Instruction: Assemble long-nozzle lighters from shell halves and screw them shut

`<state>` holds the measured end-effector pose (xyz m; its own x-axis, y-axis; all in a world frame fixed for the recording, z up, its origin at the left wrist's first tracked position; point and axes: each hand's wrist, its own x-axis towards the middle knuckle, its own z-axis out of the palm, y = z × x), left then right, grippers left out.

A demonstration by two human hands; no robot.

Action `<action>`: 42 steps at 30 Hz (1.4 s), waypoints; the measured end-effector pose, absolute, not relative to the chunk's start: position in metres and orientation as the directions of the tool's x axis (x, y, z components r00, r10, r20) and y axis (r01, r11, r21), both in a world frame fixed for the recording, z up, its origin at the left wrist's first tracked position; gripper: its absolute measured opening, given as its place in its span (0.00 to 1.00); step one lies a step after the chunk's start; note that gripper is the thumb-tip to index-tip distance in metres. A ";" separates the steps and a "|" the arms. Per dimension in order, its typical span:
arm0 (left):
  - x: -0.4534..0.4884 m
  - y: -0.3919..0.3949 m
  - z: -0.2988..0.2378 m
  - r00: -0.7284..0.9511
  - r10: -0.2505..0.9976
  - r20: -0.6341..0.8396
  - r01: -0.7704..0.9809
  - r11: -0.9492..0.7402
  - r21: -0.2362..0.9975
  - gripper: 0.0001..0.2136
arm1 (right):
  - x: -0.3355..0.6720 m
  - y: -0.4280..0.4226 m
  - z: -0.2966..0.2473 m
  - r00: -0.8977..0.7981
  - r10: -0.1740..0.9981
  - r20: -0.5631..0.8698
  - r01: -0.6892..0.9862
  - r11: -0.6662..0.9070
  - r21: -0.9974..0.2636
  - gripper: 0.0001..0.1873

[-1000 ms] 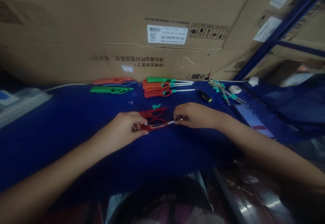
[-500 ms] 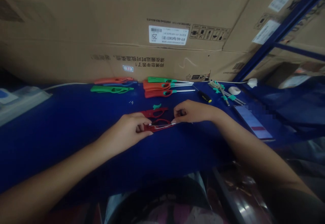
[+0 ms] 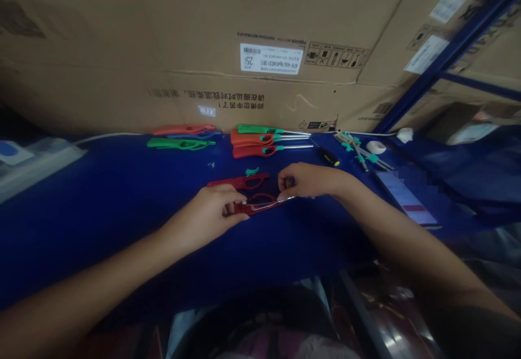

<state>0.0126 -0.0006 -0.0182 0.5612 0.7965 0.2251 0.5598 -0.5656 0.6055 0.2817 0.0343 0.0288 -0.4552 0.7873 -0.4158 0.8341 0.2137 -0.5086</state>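
Note:
My left hand is closed on the left end of a red lighter shell, the half casing of a long-necked gas lighter. A thin pale wire runs along the shell. At its right end my right hand pinches a thin metal piece, perhaps the lighter's rod; the fingers partly hide it. Just behind lies a second red shell half, with a small green trigger-like part beside its far edge.
Assembled orange and green lighters lie at the back, left of a screwdriver. Green and orange casings sit further left. Metal rods with green pieces, a white tape roll and a phone are on the right. A large carton stands behind.
Both hands keep their hold on the red shell and the metal piece. The left hand has shifted very slightly right and down; the view has also moved a little.

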 end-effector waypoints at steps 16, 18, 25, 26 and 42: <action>0.014 -0.001 -0.010 0.611 0.775 0.162 0.533 -0.555 0.639 0.10 | 0.285 0.025 0.018 -0.476 0.769 -0.426 0.762 0.119 -0.636 0.16; 0.015 -0.001 -0.008 0.613 0.776 0.151 0.534 -0.547 0.645 0.10 | 0.284 0.026 0.018 -0.473 0.765 -0.437 0.775 0.125 -0.619 0.16; 0.015 0.002 -0.008 0.608 0.780 0.150 0.533 -0.540 0.651 0.10 | 0.281 0.023 0.018 -0.502 0.794 -0.344 0.808 0.288 -0.514 0.13; 0.014 0.003 -0.009 0.608 0.778 0.158 0.531 -0.547 0.647 0.10 | 0.281 0.022 0.017 -0.503 0.800 -0.328 0.805 0.295 -0.514 0.13; 0.010 0.002 -0.014 0.596 0.769 0.230 0.497 -0.578 0.647 0.08 | 0.272 0.003 0.009 -0.781 0.618 0.089 0.489 0.694 -0.528 0.14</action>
